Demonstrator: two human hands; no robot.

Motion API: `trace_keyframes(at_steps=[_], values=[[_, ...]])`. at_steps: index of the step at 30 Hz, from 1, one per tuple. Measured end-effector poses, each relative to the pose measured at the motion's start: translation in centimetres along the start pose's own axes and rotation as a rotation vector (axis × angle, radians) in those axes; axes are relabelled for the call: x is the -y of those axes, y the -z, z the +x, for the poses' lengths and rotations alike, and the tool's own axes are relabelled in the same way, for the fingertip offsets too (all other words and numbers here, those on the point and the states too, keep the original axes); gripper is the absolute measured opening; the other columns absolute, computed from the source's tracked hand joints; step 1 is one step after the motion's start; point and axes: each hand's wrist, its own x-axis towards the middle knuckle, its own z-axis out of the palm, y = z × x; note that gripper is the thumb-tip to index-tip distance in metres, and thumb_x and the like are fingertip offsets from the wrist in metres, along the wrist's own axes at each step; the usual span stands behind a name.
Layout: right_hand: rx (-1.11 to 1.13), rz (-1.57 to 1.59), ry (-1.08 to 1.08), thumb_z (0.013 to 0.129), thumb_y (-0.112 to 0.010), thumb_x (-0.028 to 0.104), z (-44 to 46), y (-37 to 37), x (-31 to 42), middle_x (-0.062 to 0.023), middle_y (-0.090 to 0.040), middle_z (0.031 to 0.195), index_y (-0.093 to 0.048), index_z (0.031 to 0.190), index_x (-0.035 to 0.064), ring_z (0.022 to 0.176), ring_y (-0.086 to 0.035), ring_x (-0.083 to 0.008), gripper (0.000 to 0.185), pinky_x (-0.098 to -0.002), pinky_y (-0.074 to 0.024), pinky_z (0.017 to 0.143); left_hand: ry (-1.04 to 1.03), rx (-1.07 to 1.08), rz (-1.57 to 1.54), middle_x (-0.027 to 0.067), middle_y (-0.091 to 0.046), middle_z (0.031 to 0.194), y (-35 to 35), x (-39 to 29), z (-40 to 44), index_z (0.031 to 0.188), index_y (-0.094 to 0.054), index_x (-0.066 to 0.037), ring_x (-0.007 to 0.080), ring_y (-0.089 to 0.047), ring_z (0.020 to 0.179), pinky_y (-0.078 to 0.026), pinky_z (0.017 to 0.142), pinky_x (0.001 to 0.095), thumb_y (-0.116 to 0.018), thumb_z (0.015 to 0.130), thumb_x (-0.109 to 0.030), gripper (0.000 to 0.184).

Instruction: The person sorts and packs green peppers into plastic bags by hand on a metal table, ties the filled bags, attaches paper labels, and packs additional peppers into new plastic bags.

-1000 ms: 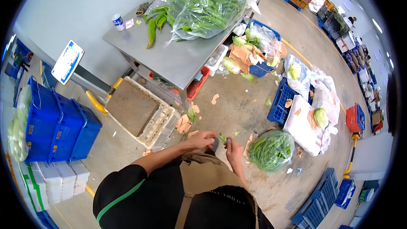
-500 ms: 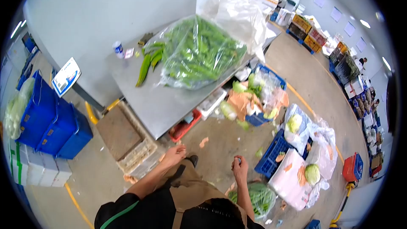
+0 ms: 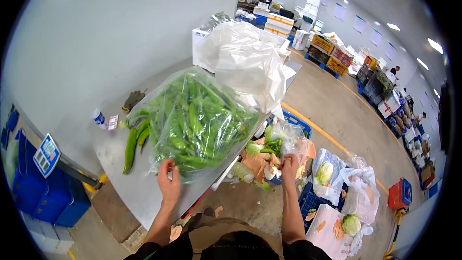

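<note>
A large clear plastic bag of green peppers [image 3: 192, 120] lies on the metal table [image 3: 137, 195]. My left hand [image 3: 168, 180] is at the bag's near edge, its fingers slightly curled and apart; whether it presses on the plastic is hard to tell. Several loose green peppers [image 3: 130, 150] lie left of the bag. My right hand [image 3: 289, 164] is off the table's right side, in front of a blue crate of vegetable scraps [image 3: 304, 124]. Its fingers are curled closed, and what they hold, if anything, is hidden.
White plastic sheeting [image 3: 248, 62] covers the table's far end. A small cup [image 3: 99, 118], a label [image 3: 112, 122] and a dark glove [image 3: 134, 100] lie at left. A scale display [image 3: 47, 155] and blue bins [image 3: 43, 188] stand left; bagged cabbages [image 3: 325, 173] sit at right.
I have come closer to the table. My left hand has moved up from beside the table to the pepper bag, and my right hand has moved forward toward the scrap crate.
</note>
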Motion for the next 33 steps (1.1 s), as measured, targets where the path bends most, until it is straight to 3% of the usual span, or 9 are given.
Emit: trace_keyframes(at_steps=[1,5,8,12,17,20,26,29,33], values=[[0.034,0.093,-0.052,0.081,-0.038,-0.001,1.9,-0.9,-0.9,-0.0049,-0.047,0.062,-0.05,0.087,0.0001,0.05,-0.045,-0.012,0.013,-0.0269,-0.0382,0.043,0.029,-0.023,-0.016,0.0116,-0.06,0.099,-0.8,-0.4,1.0,0.111,-0.055,0.001,0.0202,-0.059,0.089,-0.047,0.078,0.0312,-0.055,0.085,-0.002,0.026],[0.074,0.285,-0.29,0.08,-0.039,-0.003,7.6,-3.7,-5.0,-0.0081,-0.05,0.067,-0.052,0.089,0.0006,0.048,-0.045,-0.0154,0.016,-0.0306,-0.0398,0.044,0.04,-0.088,-0.048,0.0115,-0.061,0.099,-3.2,0.0,2.9,0.113,-0.054,0.003,0.0185,-0.059,0.09,-0.046,0.08,0.0305,-0.054,0.087,-0.003,0.026],[0.268,0.294,-0.51,0.089,-0.048,0.009,11.5,-5.5,-6.8,-0.0054,-0.049,0.068,-0.053,0.091,0.0006,0.049,-0.043,-0.0139,0.01,-0.0298,-0.0382,0.046,0.075,-0.156,-0.001,0.0118,-0.061,0.098,-4.3,-0.6,4.0,0.112,-0.054,0.003,0.0183,-0.059,0.09,-0.046,0.081,0.0306,-0.053,0.088,-0.003,0.025],[0.427,0.197,-0.475,0.092,-0.054,0.032,18.4,-9.4,-11.2,-0.0033,-0.046,0.068,-0.055,0.101,-0.0005,0.05,-0.044,-0.014,0.034,-0.0303,-0.0405,0.049,-0.044,-0.242,0.137,0.0113,-0.061,0.098,-6.7,-2.7,8.5,0.11,-0.054,0.004,0.0192,-0.058,0.09,-0.045,0.082,0.0305,-0.053,0.088,-0.003,0.023],[0.723,0.024,-0.625,0.091,-0.053,0.042,21.3,-13.9,-7.2,-0.0063,-0.059,0.079,-0.06,0.107,-0.0023,0.066,-0.052,-0.0135,0.047,-0.0272,-0.0412,0.057,-0.212,-0.229,0.376,0.0147,-0.062,0.097,-12.7,-7.1,18.4,0.107,-0.057,0.003,0.0228,-0.06,0.088,-0.046,0.082,0.0322,-0.055,0.085,-0.003,0.022],[0.697,0.255,-0.488,0.091,-0.052,0.039,21.0,-15.8,-14.5,-0.0096,-0.062,0.086,-0.061,0.104,-0.0049,0.075,-0.054,-0.0165,0.046,-0.028,-0.0429,0.066,-0.298,-0.166,0.435,0.0163,-0.061,0.098,-17.0,-7.6,24.8,0.104,-0.058,0.001,0.0268,-0.061,0.089,-0.046,0.081,0.0334,-0.059,0.083,-0.005,0.022],[0.59,0.117,-0.628,0.089,-0.053,0.03,21.6,-15.9,-12.7,-0.0071,-0.062,0.084,-0.063,0.097,-0.0043,0.078,-0.052,-0.0157,0.037,-0.0281,-0.0415,0.071,-0.287,0.238,0.543,0.0154,-0.062,0.103,-23.2,-6.8,33.4,0.104,-0.06,-0.001,0.0292,-0.06,0.094,-0.046,0.082,0.0345,-0.061,0.082,-0.009,0.023],[0.411,0.089,-0.524,0.088,-0.054,0.029,25.1,-15.9,-15.1,-0.0001,-0.05,0.062,-0.06,0.079,0.0049,0.05,-0.042,-0.0081,0.026,-0.0231,-0.0315,0.046,-0.238,0.446,0.637,0.0135,-0.062,0.107,-24.7,-4.8,36.6,0.108,-0.059,-0.002,0.0283,-0.059,0.099,-0.044,0.086,0.0358,-0.059,0.084,-0.016,0.028],[0.226,0.249,-0.708,0.086,-0.061,0.026,31.0,-17.3,-15.1,-0.0001,-0.046,0.056,-0.054,0.078,0.0059,0.043,-0.038,-0.0083,0.023,-0.0247,-0.0272,0.039,-0.199,0.572,0.709,0.0128,-0.063,0.108,-25.5,0.1,42.0,0.109,-0.059,-0.002,0.029,-0.058,0.101,-0.044,0.088,0.0369,-0.058,0.085,-0.02,0.031]])
